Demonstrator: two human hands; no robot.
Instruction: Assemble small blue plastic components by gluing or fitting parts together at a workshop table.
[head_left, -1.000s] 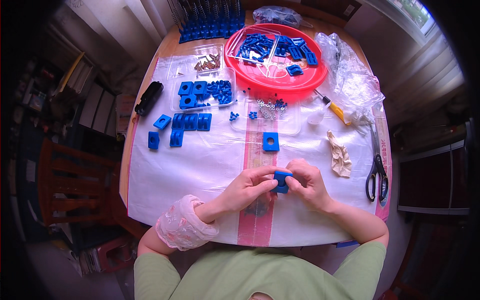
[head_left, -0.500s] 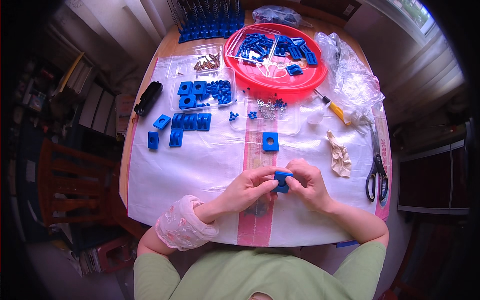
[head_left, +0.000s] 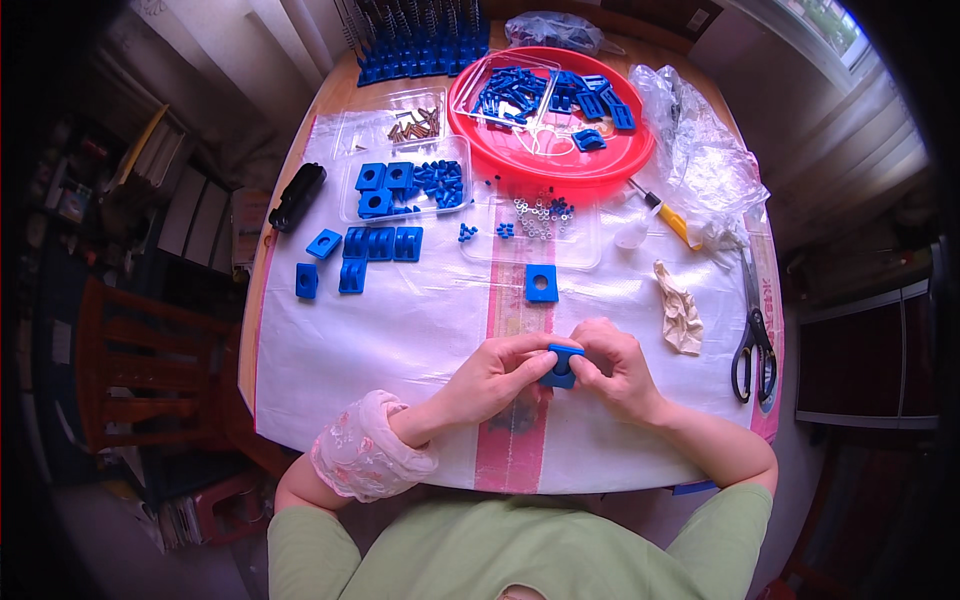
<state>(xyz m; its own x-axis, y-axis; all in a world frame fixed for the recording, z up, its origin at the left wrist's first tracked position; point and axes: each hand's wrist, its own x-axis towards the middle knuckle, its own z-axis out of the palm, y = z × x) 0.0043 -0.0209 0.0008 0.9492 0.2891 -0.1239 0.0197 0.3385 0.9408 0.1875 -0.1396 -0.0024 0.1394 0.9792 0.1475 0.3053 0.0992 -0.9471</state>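
Between my two hands, above the near part of the table, is a small blue plastic block (head_left: 563, 370). My left hand (head_left: 507, 372) pinches its left side with the thumb on top. From the right, the thumb and fingers of my right hand (head_left: 618, 370) press on the same block. Parts of the block are covered by my fingers. Just beyond my hands, a blue square plate with a round hole (head_left: 541, 283) lies flat on the white and pink sheet (head_left: 400, 330).
Blue blocks (head_left: 379, 243) stand left, near a clear box of blue parts (head_left: 457, 205). Behind are a red tray (head_left: 480, 150), brass-coloured pins (head_left: 415, 124) and springs on blue bases (head_left: 420, 62). Right lie a yellow-handled screwdriver (head_left: 678, 226), crumpled cloth (head_left: 680, 310), scissors (head_left: 754, 350) and plastic bags (head_left: 700, 150).
The blue block has tilted slightly between my fingers, and my left thumb has shifted a little on it. Everything else on the table is unchanged.
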